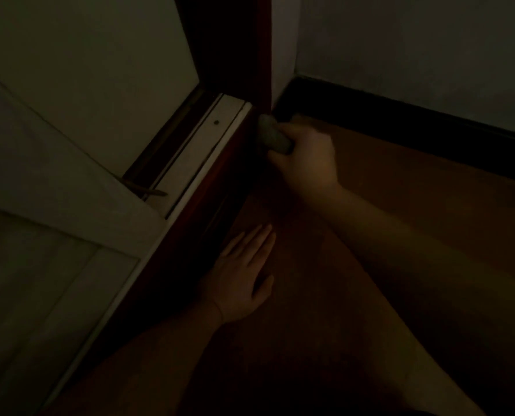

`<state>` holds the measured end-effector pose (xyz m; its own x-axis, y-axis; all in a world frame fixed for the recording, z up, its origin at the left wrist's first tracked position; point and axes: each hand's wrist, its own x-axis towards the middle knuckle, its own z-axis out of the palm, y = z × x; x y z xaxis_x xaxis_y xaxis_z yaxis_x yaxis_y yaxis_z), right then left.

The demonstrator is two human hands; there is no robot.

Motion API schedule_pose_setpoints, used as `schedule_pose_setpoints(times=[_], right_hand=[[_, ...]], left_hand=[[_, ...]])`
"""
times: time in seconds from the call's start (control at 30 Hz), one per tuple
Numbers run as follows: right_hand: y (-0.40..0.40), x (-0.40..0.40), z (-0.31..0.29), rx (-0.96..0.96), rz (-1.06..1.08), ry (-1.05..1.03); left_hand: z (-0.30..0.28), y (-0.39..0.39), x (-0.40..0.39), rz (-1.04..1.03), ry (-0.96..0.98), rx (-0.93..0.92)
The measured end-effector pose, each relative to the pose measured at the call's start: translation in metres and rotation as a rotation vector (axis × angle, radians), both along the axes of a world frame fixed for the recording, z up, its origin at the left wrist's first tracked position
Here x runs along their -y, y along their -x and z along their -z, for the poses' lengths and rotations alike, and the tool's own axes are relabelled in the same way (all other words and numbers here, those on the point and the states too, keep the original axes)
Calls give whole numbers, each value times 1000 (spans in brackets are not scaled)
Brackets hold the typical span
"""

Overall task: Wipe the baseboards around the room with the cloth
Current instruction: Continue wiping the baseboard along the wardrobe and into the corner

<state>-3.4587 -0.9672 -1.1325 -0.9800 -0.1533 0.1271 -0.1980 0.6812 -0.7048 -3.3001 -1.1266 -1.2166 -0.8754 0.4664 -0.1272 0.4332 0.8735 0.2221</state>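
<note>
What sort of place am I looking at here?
Probably a dim room corner at a doorway in a home: a dark baseboard under a pale wall, a wooden door frame and a pale threshold.

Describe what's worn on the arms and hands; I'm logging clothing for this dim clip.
Nothing worn shows: the left hand and right hand are bare, without gloves. Both forearms are uncovered to the frame edge, with no sleeves. The dim light hides any rings or marks.
</note>
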Motion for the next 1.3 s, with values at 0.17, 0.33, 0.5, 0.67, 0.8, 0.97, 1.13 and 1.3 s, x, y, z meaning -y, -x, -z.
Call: schedule_pose_setpoints(times=[0.17, 0.33, 0.5, 0.67, 0.8, 0.97, 1.13, 1.3], right_hand=[[-38, -1, 10, 55, -118, 102], [-23, -53, 40, 152, 142, 41], [25, -59, 46, 125, 325, 168], [65, -33, 49, 142, 333, 210], [90, -28, 46, 181, 373, 202], [93, -41, 46, 175, 447, 152], [70, -73, 51, 132, 537, 154], [43, -127, 52, 104, 629, 122]], left_hand=[[-4, -1, -3, -10, -7, -42], [1, -1, -1, 2, -19, -40], [4, -3, -1, -1, -59, -27], [5, -3, -3, -16, -100, -69], [5, -3, -3, -16, -109, -80], [7, -2, -2, -1, -112, -83], [6, -1, -2, 5, -92, -74], [5, -1, -1, 3, -52, -74]])
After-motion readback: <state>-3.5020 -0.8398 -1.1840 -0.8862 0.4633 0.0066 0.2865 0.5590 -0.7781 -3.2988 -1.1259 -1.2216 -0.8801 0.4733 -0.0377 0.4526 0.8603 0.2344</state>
